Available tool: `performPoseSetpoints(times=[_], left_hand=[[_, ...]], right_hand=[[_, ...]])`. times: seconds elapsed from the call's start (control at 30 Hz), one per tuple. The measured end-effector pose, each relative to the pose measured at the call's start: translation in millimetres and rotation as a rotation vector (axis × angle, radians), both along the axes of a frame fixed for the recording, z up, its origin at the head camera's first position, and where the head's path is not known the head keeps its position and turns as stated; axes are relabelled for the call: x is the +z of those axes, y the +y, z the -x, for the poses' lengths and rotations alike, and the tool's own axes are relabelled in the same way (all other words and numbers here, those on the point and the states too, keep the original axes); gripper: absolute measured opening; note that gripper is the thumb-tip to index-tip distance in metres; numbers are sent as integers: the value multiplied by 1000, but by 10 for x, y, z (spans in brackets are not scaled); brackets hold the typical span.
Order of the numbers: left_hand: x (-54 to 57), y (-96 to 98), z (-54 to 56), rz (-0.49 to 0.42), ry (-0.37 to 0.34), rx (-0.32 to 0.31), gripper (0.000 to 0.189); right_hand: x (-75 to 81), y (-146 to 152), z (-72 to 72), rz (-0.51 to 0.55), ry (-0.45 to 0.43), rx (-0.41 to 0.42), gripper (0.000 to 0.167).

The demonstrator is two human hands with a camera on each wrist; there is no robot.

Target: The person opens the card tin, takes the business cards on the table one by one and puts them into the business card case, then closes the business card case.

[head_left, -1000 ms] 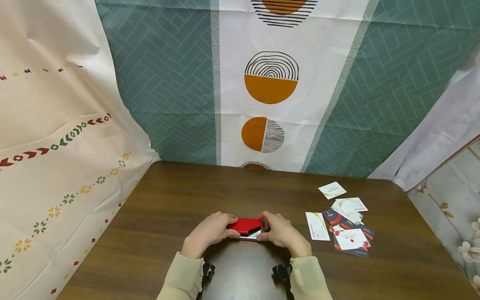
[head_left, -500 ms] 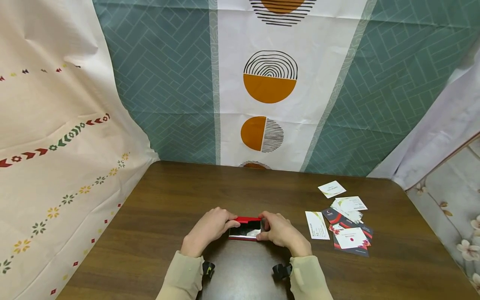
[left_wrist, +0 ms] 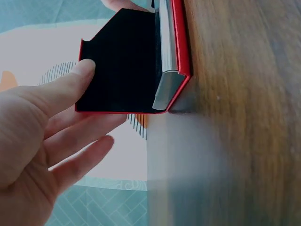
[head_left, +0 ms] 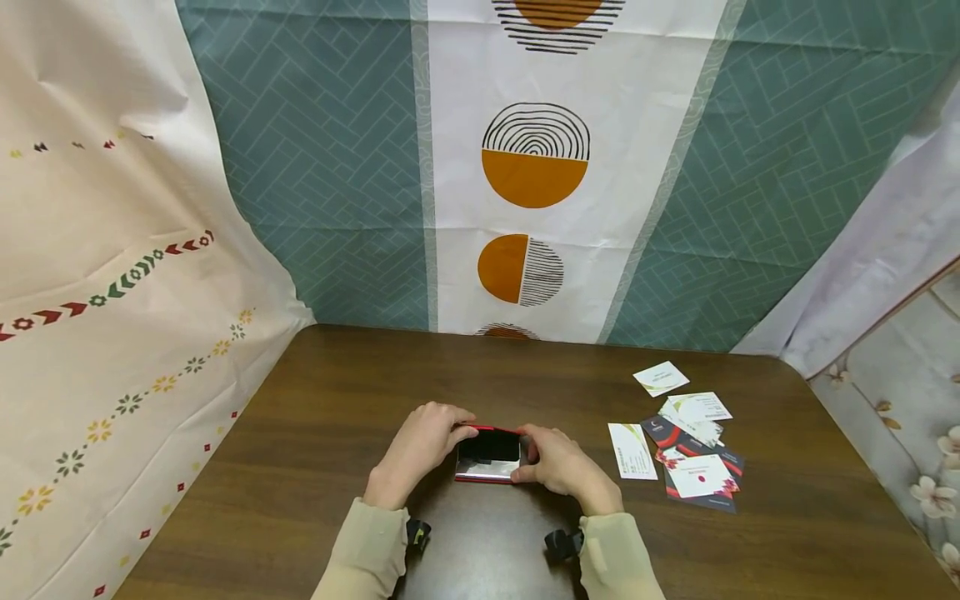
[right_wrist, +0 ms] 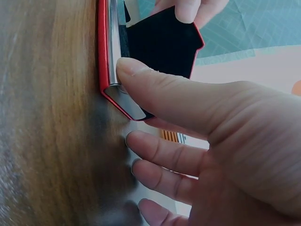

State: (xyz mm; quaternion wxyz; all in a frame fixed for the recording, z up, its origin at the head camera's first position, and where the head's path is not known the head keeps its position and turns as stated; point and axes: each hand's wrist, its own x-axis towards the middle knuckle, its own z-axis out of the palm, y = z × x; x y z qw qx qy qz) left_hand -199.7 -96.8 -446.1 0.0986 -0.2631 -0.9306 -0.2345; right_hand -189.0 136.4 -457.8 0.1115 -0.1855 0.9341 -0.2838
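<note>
Red-covered metal card case [head_left: 487, 470] sits on wood-grain bench [head_left: 360, 383] between hands, angular black-lined flap [left_wrist: 123, 61] raised. Left hand [head_left: 422, 450] pinches flap's edge; right hand [head_left: 561, 464] grips case's end, thumb [right_wrist: 141, 77] at smooth silver rim [right_wrist: 112, 47].

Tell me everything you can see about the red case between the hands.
The red case lies on the table with its flap open, standing up along the far side. Its smooth outside looks leather-like; the flap's lining is black, with an angled cut at one corner. The body looks like shiny silver metal. The left hand pinches the flap; the right hand holds the right end. Whether anything is inside, I can't tell.
</note>
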Motion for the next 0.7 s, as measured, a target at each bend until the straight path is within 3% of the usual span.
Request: performPoseSetpoints(times=[0.33,0.7], left_hand=[[-72,76,89,-29,208,71,9],[-85,116,139,-41,255,132,5]], right_hand=[[-5,4,1,11,28,18,44],[-6,-1,-3,-10,31,8,64]])
